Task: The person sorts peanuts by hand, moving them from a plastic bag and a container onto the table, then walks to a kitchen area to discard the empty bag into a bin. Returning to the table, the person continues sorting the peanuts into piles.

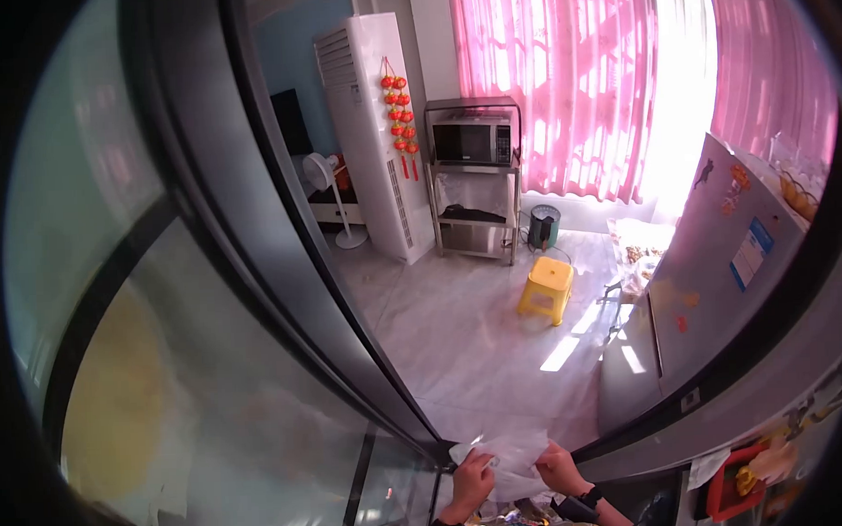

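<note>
A thin, whitish, see-through plastic bag [513,459] is stretched between my two hands at the bottom of the head view. My left hand [472,482] pinches its left edge, with the fingers closed. On the other side, my right hand [560,471] grips the right edge, also closed. Dark bands circle both wrists. Just below the bag, between my forearms, lie several shiny, colourful packets [518,516], partly cut off by the frame's lower edge.
A glass sliding door [250,399] with a dark frame stands close on the left. On the right are a fridge [716,225] and a red basket [726,489]. Further off, a yellow stool [546,289], a bin [543,229] and a microwave [468,143] on a metal rack stand by the curtains.
</note>
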The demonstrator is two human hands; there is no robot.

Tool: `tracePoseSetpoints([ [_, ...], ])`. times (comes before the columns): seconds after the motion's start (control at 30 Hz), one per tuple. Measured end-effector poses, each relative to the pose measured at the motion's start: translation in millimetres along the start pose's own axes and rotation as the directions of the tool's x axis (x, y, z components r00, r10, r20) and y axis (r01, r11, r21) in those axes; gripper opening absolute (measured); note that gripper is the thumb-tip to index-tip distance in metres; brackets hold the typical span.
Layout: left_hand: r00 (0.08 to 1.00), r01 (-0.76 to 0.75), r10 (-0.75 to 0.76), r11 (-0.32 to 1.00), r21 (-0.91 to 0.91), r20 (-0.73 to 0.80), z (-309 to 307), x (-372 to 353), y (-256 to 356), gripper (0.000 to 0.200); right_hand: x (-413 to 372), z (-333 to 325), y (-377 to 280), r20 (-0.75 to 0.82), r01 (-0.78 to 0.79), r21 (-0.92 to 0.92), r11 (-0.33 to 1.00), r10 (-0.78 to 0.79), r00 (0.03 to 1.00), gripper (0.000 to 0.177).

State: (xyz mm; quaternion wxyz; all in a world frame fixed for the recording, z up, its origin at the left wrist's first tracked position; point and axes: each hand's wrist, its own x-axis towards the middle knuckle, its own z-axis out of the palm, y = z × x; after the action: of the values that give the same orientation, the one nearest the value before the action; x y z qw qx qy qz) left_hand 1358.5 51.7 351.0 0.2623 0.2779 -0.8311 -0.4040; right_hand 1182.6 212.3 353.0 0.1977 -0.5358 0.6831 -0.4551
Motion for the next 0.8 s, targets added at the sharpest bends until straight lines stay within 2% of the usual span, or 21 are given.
tracePoseSetpoints([
  [0.03, 0.986, -0.165, 0.165, 0.986, 0.001, -0.03, 0, 16, 6, 0.033, 14, -2, -8, -0.164, -0.011, -0.066, 0.998, 0.0, 0.986, 0.037],
  [0.07, 0.981, -0.194, 0.194, 0.981, 0.009, -0.008, 1, 33, 12, 0.034, 27, -4, -16, -0.322, -0.037, -0.129, 0.991, -0.007, 0.947, 0.034],
  [0.1, 0.976, -0.218, 0.218, 0.976, 0.015, 0.017, 2, 52, 23, 0.035, 40, -13, -31, -0.409, -0.057, -0.169, 0.984, -0.018, 0.912, 0.032],
  [0.17, 0.941, -0.337, 0.334, 0.939, 0.066, 0.05, 6, 98, 53, 0.039, 60, -20, -26, -0.554, -0.136, -0.068, 0.988, 0.076, 0.829, 0.036],
  [0.2, 0.916, -0.39, 0.381, 0.919, 0.059, 0.13, 7, 123, 69, 0.043, 70, -23, -16, -0.614, -0.158, -0.015, 0.987, 0.116, 0.781, 0.04],
  [0.23, 0.892, -0.437, 0.429, 0.899, 0.023, 0.14, 10, 148, 86, 0.042, 75, -23, -1, -0.606, -0.169, -0.011, 0.986, 0.128, 0.785, 0.04],
  [0.3, 0.865, -0.472, 0.46, 0.882, 0.012, 0.198, 29, 193, 96, 0.04, 89, -31, 33, -0.756, -0.103, 0.197, 0.975, 0.218, 0.617, 0.052],
  [0.33, 0.828, -0.515, 0.498, 0.857, -0.001, 0.258, 41, 214, 99, 0.039, 101, -41, 42, -0.754, -0.116, 0.196, 0.974, 0.225, 0.617, 0.052],
  [0.4, 0.799, -0.554, 0.544, 0.832, -0.038, 0.255, 70, 259, 101, 0.037, 120, -67, 57, -0.801, 0.078, 0.328, 0.941, 0.233, 0.551, 0.062],
  [0.47, 0.76, -0.615, 0.616, 0.785, -0.079, 0.206, 94, 299, 115, 0.035, 133, -104, 77, -0.815, 0.109, 0.242, 0.964, 0.141, 0.562, 0.075],
  [0.53, 0.717, -0.652, 0.663, 0.747, -0.131, 0.216, 117, 340, 136, 0.034, 160, -144, 73, -0.877, 0.215, 0.193, 0.957, 0.07, 0.475, 0.088],
  [0.57, 0.685, -0.69, 0.705, 0.709, -0.145, 0.184, 128, 360, 147, 0.033, 169, -162, 71, -0.892, 0.186, 0.186, 0.965, 0.087, 0.443, 0.088],
  [0.63, 0.643, -0.706, 0.734, 0.678, -0.204, 0.218, 150, 393, 167, 0.032, 184, -195, 68, -0.914, 0.354, 0.271, 0.895, 0.124, 0.386, 0.099],
  [0.73, 0.614, -0.671, 0.734, 0.679, -0.298, 0.289, 174, 422, 192, 0.03, 186, -219, 66, -0.917, 0.366, 0.334, 0.868, 0.211, 0.338, 0.103],
  [0.77, 0.574, -0.692, 0.773, 0.634, -0.345, 0.27, 190, 429, 198, 0.03, 186, -223, 71, -0.944, 0.337, 0.308, 0.89, 0.24, 0.228, 0.107],
  [0.8, 0.53, -0.711, 0.811, 0.585, -0.391, 0.248, 205, 434, 203, 0.03, 184, -229, 74, -0.947, 0.331, 0.304, 0.894, 0.244, 0.21, 0.107],
])
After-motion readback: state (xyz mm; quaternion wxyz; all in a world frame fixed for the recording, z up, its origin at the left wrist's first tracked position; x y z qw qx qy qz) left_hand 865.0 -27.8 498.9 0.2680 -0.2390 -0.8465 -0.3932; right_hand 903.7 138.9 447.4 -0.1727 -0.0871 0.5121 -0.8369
